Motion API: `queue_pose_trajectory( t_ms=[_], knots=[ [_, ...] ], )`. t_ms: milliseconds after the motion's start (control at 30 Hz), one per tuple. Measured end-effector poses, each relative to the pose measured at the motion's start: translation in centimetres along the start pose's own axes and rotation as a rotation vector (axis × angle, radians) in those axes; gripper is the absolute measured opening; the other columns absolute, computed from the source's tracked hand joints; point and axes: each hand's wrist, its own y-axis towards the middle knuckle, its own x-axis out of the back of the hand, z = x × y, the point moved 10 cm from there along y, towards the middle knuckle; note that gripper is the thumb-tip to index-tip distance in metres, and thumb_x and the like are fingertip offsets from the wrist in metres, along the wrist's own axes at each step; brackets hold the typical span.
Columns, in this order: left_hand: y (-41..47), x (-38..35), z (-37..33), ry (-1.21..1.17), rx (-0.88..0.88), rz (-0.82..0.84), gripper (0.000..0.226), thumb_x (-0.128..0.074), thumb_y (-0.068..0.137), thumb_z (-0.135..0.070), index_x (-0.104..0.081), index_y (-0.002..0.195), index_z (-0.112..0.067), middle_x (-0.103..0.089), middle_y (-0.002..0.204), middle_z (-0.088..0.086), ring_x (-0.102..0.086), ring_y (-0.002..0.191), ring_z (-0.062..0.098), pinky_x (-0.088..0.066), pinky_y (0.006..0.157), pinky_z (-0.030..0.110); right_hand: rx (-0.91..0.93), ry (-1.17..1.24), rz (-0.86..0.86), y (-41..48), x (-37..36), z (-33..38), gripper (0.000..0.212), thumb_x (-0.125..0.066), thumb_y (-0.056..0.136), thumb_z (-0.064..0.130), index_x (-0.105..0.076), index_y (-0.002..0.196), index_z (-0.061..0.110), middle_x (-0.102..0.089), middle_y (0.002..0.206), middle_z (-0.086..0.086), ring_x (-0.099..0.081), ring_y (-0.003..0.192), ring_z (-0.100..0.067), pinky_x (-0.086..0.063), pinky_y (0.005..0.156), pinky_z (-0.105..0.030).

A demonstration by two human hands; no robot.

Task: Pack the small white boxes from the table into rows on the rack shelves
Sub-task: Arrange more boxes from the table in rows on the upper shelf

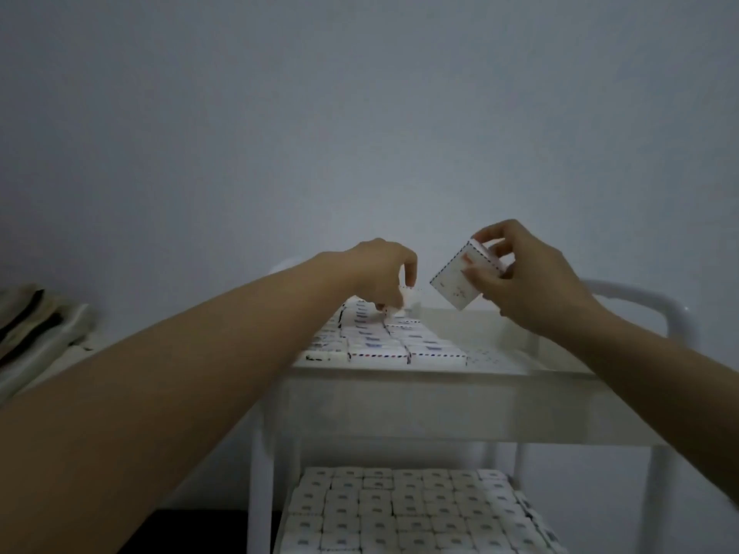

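Note:
A white rack [436,405] stands in front of me against the wall. Its top shelf holds rows of small white boxes [384,345] on the left half. The right half shows bare shelf. My left hand [380,273] reaches over the far end of those rows, fingers curled down and pinching a small white box [394,310] at the back. My right hand [528,273] holds another small white box [464,279] tilted in the air above the shelf's right side. The lower shelf is packed with several rows of boxes [404,513].
A pale wall [360,113] rises right behind the rack. The rack's curved handle [640,297] stands at the right end. Folded striped cloth [36,333] lies at the left. A dark surface [192,529] shows below, left of the rack legs.

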Motion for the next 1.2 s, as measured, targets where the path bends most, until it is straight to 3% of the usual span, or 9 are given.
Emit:
queue_pose_trajectory(
  t_ms=[100,233,367,567,700,800,967,1100,1200],
  knots=[
    [-0.1,-0.9,-0.3,0.045,-0.007,0.048,0.023,-0.069,0.083,-0.017,-0.064,0.103,-0.027,-0.063,0.108,-0.002,-0.060,0.097,0.017,-0.051,0.088,0.035,0.026,-0.156,0.002,2.6,-0.7,0.3,0.030,-0.062,0.091,0.034,-0.050,0.119,0.034,-0.061,0.114,0.003,-0.060,0.095,-0.019,-0.054,0.082,-0.042],
    [-0.5,-2.1,-0.2,0.059,0.018,0.096,0.025,-0.060,0.084,-0.009,-0.067,0.097,-0.029,-0.063,0.108,-0.003,-0.059,0.101,0.018,-0.051,0.093,0.036,0.006,-0.281,0.070,5.0,-3.0,0.1,0.039,-0.063,0.091,0.033,-0.046,0.126,0.031,-0.063,0.121,0.002,-0.059,0.099,-0.022,-0.053,0.083,-0.041],
    [-0.9,-1.5,-0.1,0.060,0.034,0.029,0.027,-0.055,0.087,-0.007,-0.070,0.092,-0.028,-0.065,0.099,-0.006,-0.059,0.098,0.015,-0.050,0.084,0.028,0.020,-0.401,0.133,6.3,-5.6,-0.1,0.029,-0.064,0.090,0.031,-0.051,0.116,0.025,-0.064,0.119,0.000,-0.058,0.102,-0.023,-0.050,0.082,-0.036],
    [-1.0,-0.4,1.0,0.036,0.156,-0.101,0.018,-0.065,0.088,-0.016,-0.077,0.097,-0.026,-0.069,0.109,0.000,-0.062,0.091,0.019,-0.054,0.085,0.034,0.076,-0.405,0.237,5.9,-8.4,0.6,0.028,-0.068,0.087,0.029,-0.057,0.113,0.026,-0.064,0.119,0.004,-0.058,0.105,-0.020,-0.048,0.089,-0.035],
    [-1.7,0.5,1.8,0.042,0.254,-0.178,0.019,-0.075,0.079,-0.023,-0.075,0.098,-0.021,-0.069,0.104,0.001,-0.063,0.089,0.020,-0.054,0.081,0.034,0.110,-0.215,0.393,4.2,-11.0,0.8,0.023,-0.070,0.086,0.027,-0.059,0.107,0.024,-0.064,0.115,0.005,-0.055,0.077,-0.009,-0.047,0.080,-0.029],
    [-2.4,1.4,2.8,0.039,0.347,-0.240,0.019,-0.075,0.079,-0.021,-0.074,0.097,-0.020,-0.068,0.101,0.001,-0.064,0.089,0.022,-0.050,0.073,0.031,0.079,-0.109,0.491,3.7,-12.0,0.6,0.019,-0.065,0.091,0.018,-0.061,0.109,0.020,-0.062,0.117,0.000,-0.062,0.088,-0.017,-0.054,0.085,-0.034],
    [-3.0,2.1,3.0,-0.001,0.388,-0.312,0.019,-0.065,0.085,-0.014,-0.072,0.102,-0.017,-0.067,0.106,0.005,-0.063,0.094,0.024,-0.046,0.072,0.030,0.014,-0.108,0.688,2.6,-14.0,-0.2,0.027,-0.041,0.100,0.010,-0.060,0.117,0.018,-0.058,0.125,-0.005,-0.059,0.082,-0.012,-0.048,0.056,-0.016],
    [-3.5,2.6,1.7,-0.224,0.290,-0.327,0.027,-0.053,0.086,-0.007,-0.073,0.098,-0.019,-0.068,0.107,0.001,-0.062,0.096,0.020,-0.053,0.084,0.031,-0.073,-0.131,0.711,2.0,-13.2,-0.8,0.053,-0.031,0.100,0.004,-0.034,0.148,0.025,-0.040,0.150,0.001,-0.056,0.117,-0.023,-0.054,0.078,-0.030],
    [-5.9,4.2,-0.9,-0.465,0.105,-0.345,0.035,-0.045,0.085,-0.001,-0.073,0.091,-0.022,-0.068,0.103,-0.004,-0.060,0.084,0.010,-0.047,0.069,0.019,0.037,-0.281,0.551,1.9,-10.3,1.0,0.053,-0.032,0.099,0.003,-0.030,0.150,0.019,-0.043,0.149,-0.005,-0.046,0.131,-0.025,-0.047,0.090,-0.026]
  ],
)
